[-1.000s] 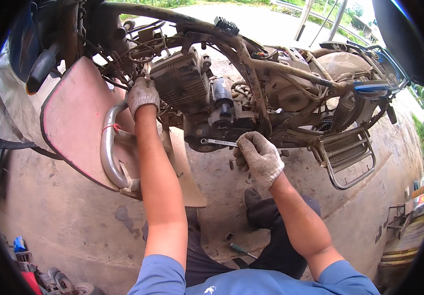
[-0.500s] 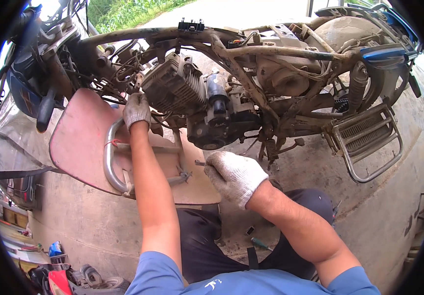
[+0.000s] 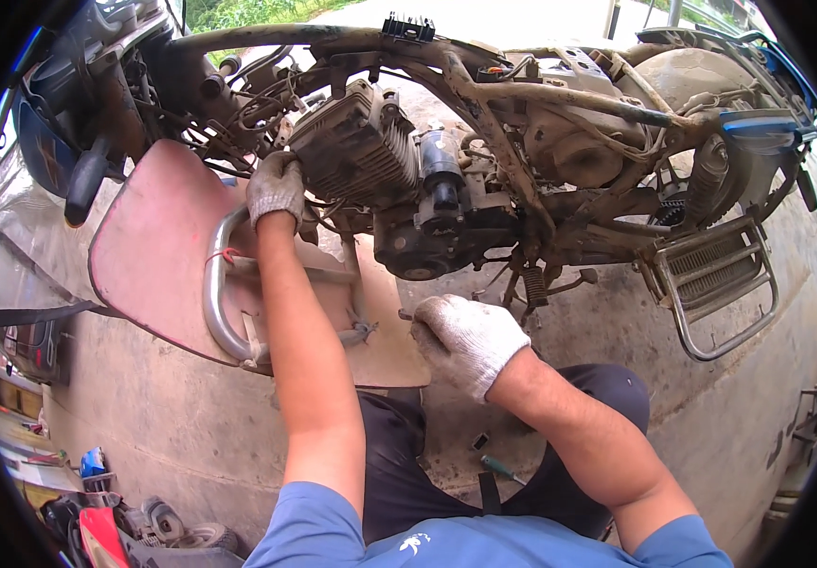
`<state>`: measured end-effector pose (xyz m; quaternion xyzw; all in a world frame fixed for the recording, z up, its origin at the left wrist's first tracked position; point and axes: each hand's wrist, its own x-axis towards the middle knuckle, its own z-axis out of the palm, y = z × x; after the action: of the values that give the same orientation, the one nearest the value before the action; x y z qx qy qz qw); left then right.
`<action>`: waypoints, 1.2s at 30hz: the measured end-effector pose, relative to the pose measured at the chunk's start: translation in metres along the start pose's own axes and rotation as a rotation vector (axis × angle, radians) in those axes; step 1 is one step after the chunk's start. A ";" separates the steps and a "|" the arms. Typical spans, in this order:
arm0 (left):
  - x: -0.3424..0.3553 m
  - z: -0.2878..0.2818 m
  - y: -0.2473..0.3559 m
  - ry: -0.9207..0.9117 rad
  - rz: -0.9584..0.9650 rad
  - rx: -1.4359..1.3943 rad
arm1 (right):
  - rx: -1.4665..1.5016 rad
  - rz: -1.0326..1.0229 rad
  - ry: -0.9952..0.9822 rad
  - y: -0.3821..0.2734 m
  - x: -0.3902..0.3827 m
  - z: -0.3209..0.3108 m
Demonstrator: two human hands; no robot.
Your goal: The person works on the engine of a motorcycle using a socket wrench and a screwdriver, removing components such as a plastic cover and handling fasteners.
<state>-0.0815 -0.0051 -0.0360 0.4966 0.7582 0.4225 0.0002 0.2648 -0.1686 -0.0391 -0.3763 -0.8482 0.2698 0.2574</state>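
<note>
A stripped, dirt-covered motorcycle stands across the view, its engine [image 3: 356, 147] low in the bare frame [image 3: 560, 99]. My left hand [image 3: 277, 192], in a soiled white knit glove, reaches to the front of the finned cylinder. Its fingers are closed there, and what they grip is hidden. My right hand [image 3: 470, 346], gloved likewise, is closed in front of my knees, below the engine and apart from it. A short dark metal piece [image 3: 405, 315] sticks out of its fist; the rest is covered by the glove.
Below my left forearm lie a pink board [image 3: 157, 246] and a bent metal tube bar [image 3: 216, 284]. A green-handled screwdriver [image 3: 500, 468] rests on the floor between my legs. The metal side rack [image 3: 719, 289] juts out at right. Red and black parts [image 3: 100, 535] sit at lower left.
The whole view has shifted slightly, so the motorcycle appears further right and higher. Both hands keep nearly the same places and stay closed.
</note>
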 end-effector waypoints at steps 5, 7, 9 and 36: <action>-0.001 0.005 0.014 0.053 0.042 0.140 | -0.036 -0.018 0.005 0.003 0.001 0.004; 0.002 0.005 0.009 0.074 -0.010 0.137 | -0.021 -0.023 0.004 0.002 0.002 0.007; 0.005 0.004 -0.002 0.063 -0.068 0.101 | -0.060 -0.015 -0.030 0.000 0.002 0.010; -0.009 0.000 0.017 0.118 -0.049 0.216 | -0.133 -0.047 -0.158 0.003 -0.002 0.034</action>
<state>-0.0638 -0.0095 -0.0291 0.4494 0.8099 0.3665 -0.0877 0.2460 -0.1773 -0.0661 -0.3503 -0.8904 0.2355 0.1704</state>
